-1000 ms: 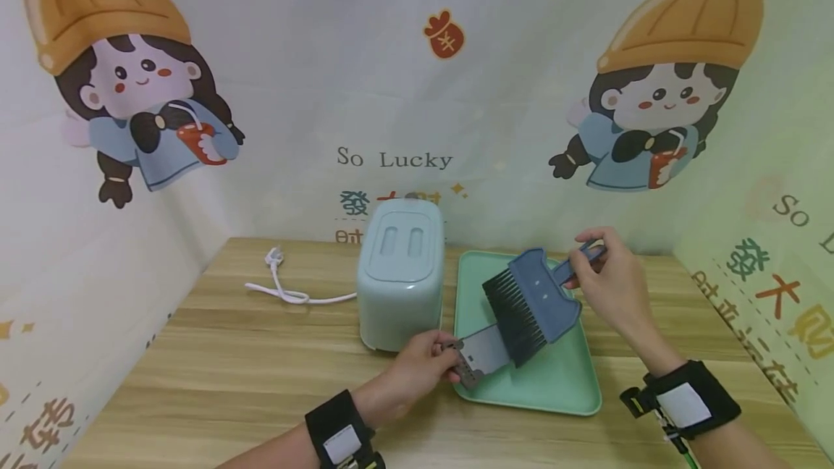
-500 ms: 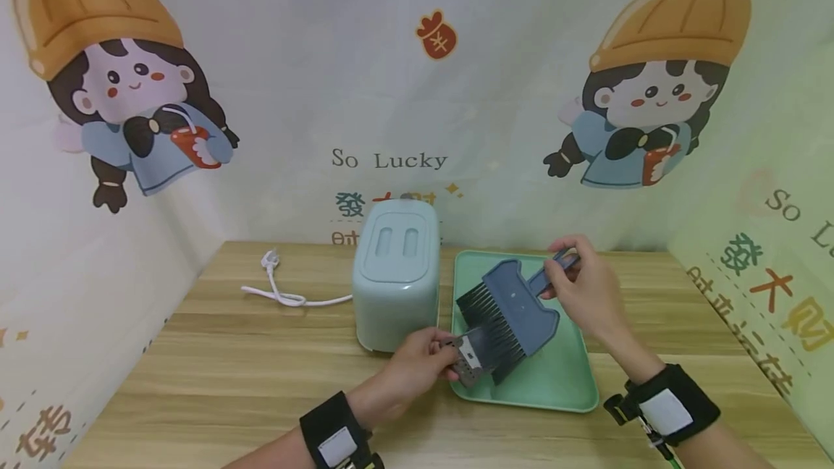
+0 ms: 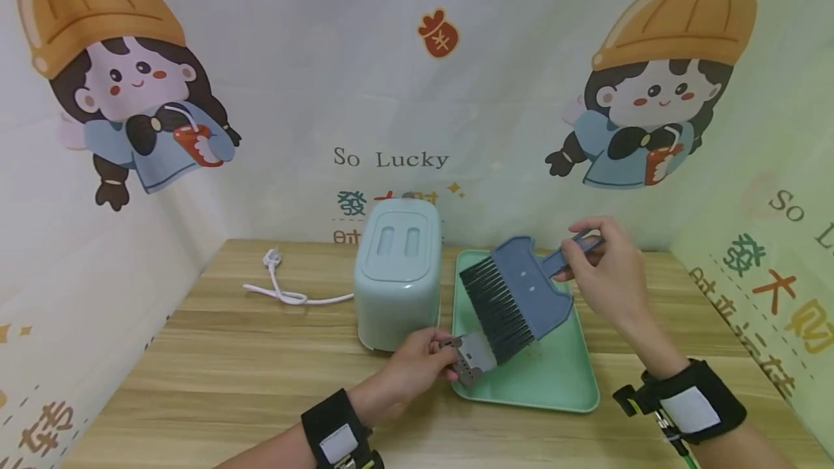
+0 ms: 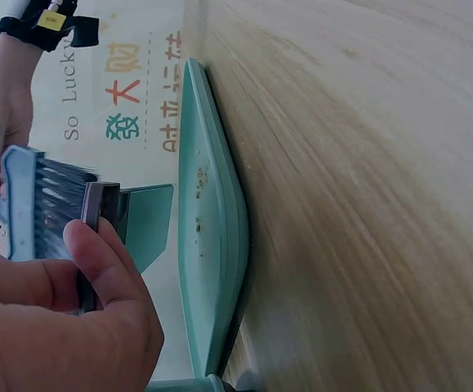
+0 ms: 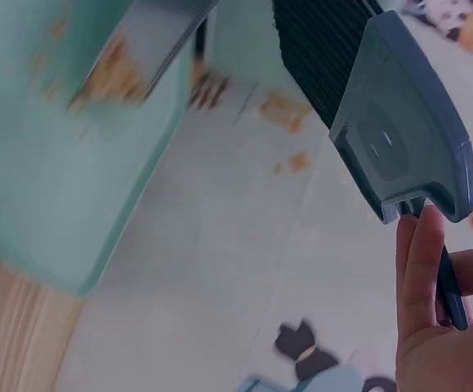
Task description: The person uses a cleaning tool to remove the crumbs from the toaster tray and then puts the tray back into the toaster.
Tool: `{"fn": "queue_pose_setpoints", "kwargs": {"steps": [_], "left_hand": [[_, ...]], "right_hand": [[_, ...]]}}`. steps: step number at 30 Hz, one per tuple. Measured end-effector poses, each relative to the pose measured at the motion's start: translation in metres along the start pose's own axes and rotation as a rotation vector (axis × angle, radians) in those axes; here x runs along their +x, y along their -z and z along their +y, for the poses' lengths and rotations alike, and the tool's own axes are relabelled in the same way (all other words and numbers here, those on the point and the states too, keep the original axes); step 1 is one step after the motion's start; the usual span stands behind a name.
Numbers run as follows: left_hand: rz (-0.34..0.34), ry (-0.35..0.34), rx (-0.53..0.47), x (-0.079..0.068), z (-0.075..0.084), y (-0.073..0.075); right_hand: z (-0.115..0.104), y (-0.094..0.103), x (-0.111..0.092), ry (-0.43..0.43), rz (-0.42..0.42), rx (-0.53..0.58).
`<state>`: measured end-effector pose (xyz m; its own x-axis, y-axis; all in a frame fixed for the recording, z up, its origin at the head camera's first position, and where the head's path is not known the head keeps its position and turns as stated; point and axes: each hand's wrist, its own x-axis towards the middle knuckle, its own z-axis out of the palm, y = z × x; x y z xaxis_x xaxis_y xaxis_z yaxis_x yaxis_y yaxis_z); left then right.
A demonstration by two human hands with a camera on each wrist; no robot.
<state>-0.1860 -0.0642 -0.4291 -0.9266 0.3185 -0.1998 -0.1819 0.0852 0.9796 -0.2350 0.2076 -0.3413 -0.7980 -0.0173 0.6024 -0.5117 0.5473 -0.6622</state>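
My right hand (image 3: 609,273) grips the handle of a blue brush (image 3: 531,284) with long black bristles. In my left hand (image 3: 423,364) is a metal crumb tray (image 3: 476,353), pinched by its dark end between thumb and fingers. The bristles overlap the crumb tray's far end in the head view. Both are over a green tray (image 3: 560,382). Brown crumbs (image 5: 118,73) show on the crumb tray in the right wrist view, and more crumbs (image 4: 200,184) lie on the green tray.
A pale mint toaster (image 3: 399,281) stands left of the green tray, close to my left hand. Its white cord and plug (image 3: 280,288) lie farther left on the wooden table (image 3: 228,368). A printed cloth backdrop (image 3: 313,78) encloses the back and sides.
The brush first went left and down across the crumb tray, then came back up and right with my right hand. My left hand has stayed nearly in place with the crumb tray.
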Motion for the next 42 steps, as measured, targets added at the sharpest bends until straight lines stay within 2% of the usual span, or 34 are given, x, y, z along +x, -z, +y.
{"fn": "queue_pose_setpoints", "kwargs": {"steps": [2,5,9,14,17,20,22,27,30,33,37,42], "left_hand": [[0.006,-0.008,-0.004,0.0,0.001,-0.001],[0.011,-0.025,-0.013,0.0,0.002,-0.003],[0.02,-0.028,-0.019,-0.001,0.003,-0.004],[0.019,-0.008,-0.009,-0.002,0.003,-0.003],[0.012,0.001,-0.004,-0.002,0.004,-0.002],[0.008,0.01,-0.008,-0.003,0.005,-0.001],[0.009,0.01,-0.012,-0.002,0.006,-0.001],[0.023,-0.017,-0.009,-0.003,0.007,0.0],[0.033,-0.032,-0.012,-0.003,0.006,0.0],[0.035,-0.023,-0.02,-0.004,0.006,0.0],[0.028,0.001,-0.014,-0.006,0.007,0.001],[0.019,0.012,-0.004,-0.006,0.006,0.001]], "right_hand": [[-0.009,-0.008,-0.003,-0.003,-0.052,0.053],[-0.011,-0.018,-0.008,-0.013,-0.096,0.058],[0.006,-0.016,-0.015,-0.048,-0.06,-0.031],[0.033,0.001,-0.016,-0.09,0.0,-0.125],[0.038,0.01,-0.013,-0.095,0.016,-0.142],[0.028,0.015,-0.009,-0.091,0.037,-0.116],[0.016,0.013,-0.007,-0.082,0.035,-0.06],[-0.017,-0.005,-0.012,-0.029,-0.082,0.071],[-0.038,-0.01,-0.016,-0.006,-0.116,0.057],[-0.024,-0.007,-0.017,-0.015,-0.113,0.0],[0.019,0.001,-0.014,-0.032,-0.088,-0.087],[0.036,0.011,-0.012,-0.049,-0.046,-0.152]]}}
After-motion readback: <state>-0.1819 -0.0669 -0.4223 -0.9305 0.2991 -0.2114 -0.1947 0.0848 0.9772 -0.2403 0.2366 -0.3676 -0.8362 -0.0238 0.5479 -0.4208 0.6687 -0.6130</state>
